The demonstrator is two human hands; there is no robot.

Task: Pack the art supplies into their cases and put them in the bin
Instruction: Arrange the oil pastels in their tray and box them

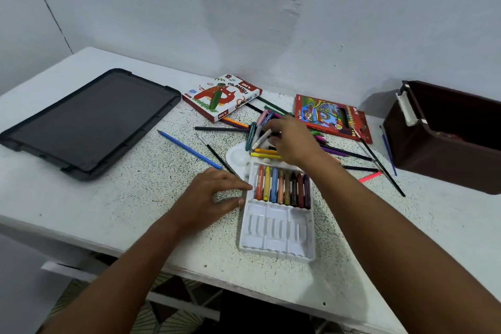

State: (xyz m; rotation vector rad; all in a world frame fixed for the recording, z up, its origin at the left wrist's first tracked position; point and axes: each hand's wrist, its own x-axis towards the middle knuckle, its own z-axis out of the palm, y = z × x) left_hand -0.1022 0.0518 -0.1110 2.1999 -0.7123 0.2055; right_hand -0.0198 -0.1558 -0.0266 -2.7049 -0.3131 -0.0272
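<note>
**Right hand gathers pastels beyond the tray**

Head view: the white tray (276,228) holds eight pastels (283,187) in its far row, long axes pointing away from the person. Beyond the tray's far edge, the right hand (292,141) pinches a white pastel (261,139) lying diagonally among loose ones. The left hand (214,192) rests against the tray's left rim, fingers relaxed. The brown bin (447,138) sits far right of the tray.

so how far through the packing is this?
Early. Done: the far row of the white pastel tray holds eight pastels; the near row is empty. In hand: the left hand steadies the tray while the right hand has a grip on a white pastel in the loose pile. Left: scattered pencils and brushes, both boxes, nothing visible in the brown bin.
</note>
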